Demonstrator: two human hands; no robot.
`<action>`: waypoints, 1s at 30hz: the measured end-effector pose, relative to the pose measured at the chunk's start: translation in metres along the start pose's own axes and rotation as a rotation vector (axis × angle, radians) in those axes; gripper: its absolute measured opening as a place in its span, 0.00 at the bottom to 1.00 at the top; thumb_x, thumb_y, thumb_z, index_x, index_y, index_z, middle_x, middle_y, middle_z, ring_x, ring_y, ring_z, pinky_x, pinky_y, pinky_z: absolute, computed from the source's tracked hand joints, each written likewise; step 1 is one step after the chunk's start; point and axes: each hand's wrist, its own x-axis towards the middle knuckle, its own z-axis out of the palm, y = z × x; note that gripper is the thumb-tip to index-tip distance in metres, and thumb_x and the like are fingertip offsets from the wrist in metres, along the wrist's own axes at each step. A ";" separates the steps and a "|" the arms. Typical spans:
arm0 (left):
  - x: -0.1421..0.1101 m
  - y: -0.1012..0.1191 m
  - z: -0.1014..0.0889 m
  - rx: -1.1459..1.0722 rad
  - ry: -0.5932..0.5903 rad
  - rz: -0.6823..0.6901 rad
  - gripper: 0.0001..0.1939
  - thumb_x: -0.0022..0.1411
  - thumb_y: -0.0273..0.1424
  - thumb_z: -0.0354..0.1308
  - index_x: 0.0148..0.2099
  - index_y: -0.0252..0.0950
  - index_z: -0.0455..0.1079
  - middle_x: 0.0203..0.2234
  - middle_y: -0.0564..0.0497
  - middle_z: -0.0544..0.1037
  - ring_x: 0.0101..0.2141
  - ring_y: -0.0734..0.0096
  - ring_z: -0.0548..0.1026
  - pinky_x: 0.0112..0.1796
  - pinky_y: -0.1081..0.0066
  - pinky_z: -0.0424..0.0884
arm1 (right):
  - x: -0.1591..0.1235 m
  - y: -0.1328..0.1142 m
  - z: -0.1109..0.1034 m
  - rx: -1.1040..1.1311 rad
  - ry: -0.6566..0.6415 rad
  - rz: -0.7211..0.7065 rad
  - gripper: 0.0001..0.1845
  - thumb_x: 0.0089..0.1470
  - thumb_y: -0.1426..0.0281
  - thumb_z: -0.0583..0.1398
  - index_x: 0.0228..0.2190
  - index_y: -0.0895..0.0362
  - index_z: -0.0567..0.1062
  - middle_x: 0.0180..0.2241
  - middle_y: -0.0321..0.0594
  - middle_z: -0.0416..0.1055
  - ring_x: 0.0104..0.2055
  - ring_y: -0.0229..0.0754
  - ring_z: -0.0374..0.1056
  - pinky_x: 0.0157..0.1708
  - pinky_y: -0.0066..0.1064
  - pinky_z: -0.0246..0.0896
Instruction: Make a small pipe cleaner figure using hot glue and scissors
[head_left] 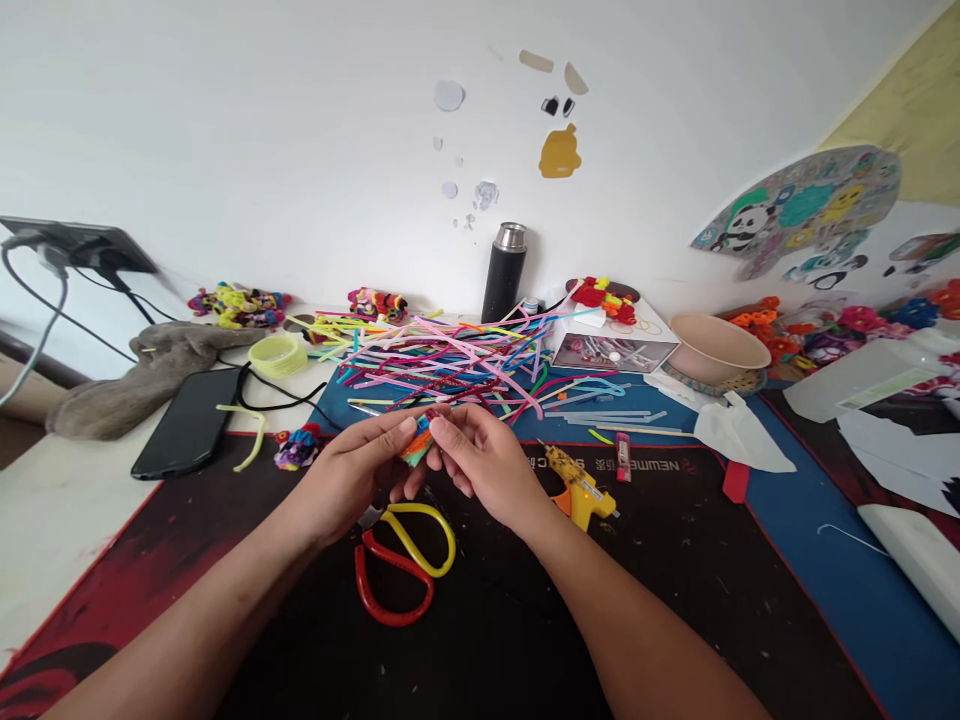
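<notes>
Between the fingertips of both hands is a small pipe-cleaner piece in orange, green and blue, partly covered by the fingers. My left hand pinches it with thumb and forefinger. From the other side my right hand pinches it too, thumb on top. Below the hands lie scissors with one red and one yellow handle loop; their blades are mostly hidden by the left hand. A yellow hot glue gun rests on the dark mat just right of my right hand.
A heap of colourful pipe cleaners lies behind the hands. To the left are a phone, a yellow-green roll and a small pipe-cleaner figure. A black flask, a box and a bowl stand behind.
</notes>
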 end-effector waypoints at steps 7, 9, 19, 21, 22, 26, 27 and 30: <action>-0.001 -0.005 -0.001 0.006 0.002 -0.042 0.32 0.64 0.46 0.72 0.64 0.34 0.80 0.28 0.48 0.78 0.23 0.71 0.73 0.22 0.72 0.64 | 0.003 -0.002 -0.001 0.031 -0.022 0.025 0.29 0.57 0.41 0.68 0.35 0.54 0.73 0.23 0.32 0.74 0.18 0.33 0.58 0.16 0.27 0.49; -0.001 -0.007 -0.001 0.024 -0.015 -0.034 0.33 0.64 0.47 0.72 0.65 0.34 0.78 0.29 0.49 0.78 0.23 0.72 0.72 0.22 0.73 0.64 | 0.003 -0.001 -0.001 0.038 -0.021 0.014 0.28 0.58 0.42 0.68 0.35 0.54 0.73 0.22 0.32 0.74 0.18 0.32 0.58 0.16 0.27 0.49; 0.001 -0.003 -0.009 0.080 -0.111 -0.055 0.36 0.67 0.52 0.68 0.68 0.34 0.75 0.35 0.42 0.83 0.29 0.63 0.80 0.27 0.69 0.72 | 0.004 -0.002 -0.004 0.031 0.064 0.000 0.27 0.57 0.43 0.69 0.33 0.54 0.73 0.19 0.29 0.68 0.16 0.32 0.54 0.16 0.27 0.45; 0.002 -0.002 -0.009 0.013 -0.118 -0.089 0.35 0.64 0.52 0.71 0.64 0.34 0.78 0.37 0.41 0.83 0.28 0.65 0.79 0.26 0.70 0.71 | 0.004 -0.002 -0.005 0.031 0.070 -0.005 0.26 0.57 0.44 0.69 0.33 0.54 0.74 0.18 0.28 0.68 0.16 0.32 0.54 0.16 0.27 0.45; 0.003 -0.001 -0.008 -0.015 -0.112 -0.105 0.34 0.63 0.51 0.73 0.63 0.34 0.79 0.36 0.41 0.83 0.27 0.66 0.78 0.25 0.71 0.70 | 0.004 -0.001 -0.005 0.032 0.072 -0.008 0.26 0.57 0.44 0.69 0.33 0.54 0.74 0.18 0.28 0.68 0.16 0.32 0.54 0.16 0.27 0.45; 0.004 -0.002 -0.006 -0.069 -0.060 -0.129 0.30 0.59 0.45 0.78 0.58 0.34 0.80 0.32 0.45 0.82 0.25 0.71 0.76 0.25 0.74 0.69 | 0.004 0.000 -0.004 0.037 0.086 -0.012 0.26 0.56 0.45 0.70 0.33 0.54 0.73 0.16 0.26 0.64 0.15 0.32 0.53 0.16 0.27 0.45; 0.004 -0.003 -0.006 -0.075 -0.050 -0.126 0.30 0.58 0.45 0.79 0.57 0.34 0.81 0.31 0.47 0.81 0.24 0.72 0.76 0.24 0.74 0.68 | 0.004 0.000 -0.004 0.038 0.088 -0.010 0.26 0.56 0.45 0.70 0.33 0.54 0.73 0.16 0.25 0.63 0.16 0.32 0.53 0.16 0.27 0.45; 0.005 -0.005 -0.004 -0.062 -0.037 -0.106 0.32 0.55 0.46 0.80 0.57 0.35 0.80 0.27 0.51 0.78 0.22 0.75 0.72 0.23 0.76 0.65 | 0.005 0.000 -0.003 0.041 0.093 -0.011 0.26 0.55 0.45 0.70 0.33 0.54 0.73 0.16 0.25 0.61 0.16 0.33 0.53 0.16 0.26 0.46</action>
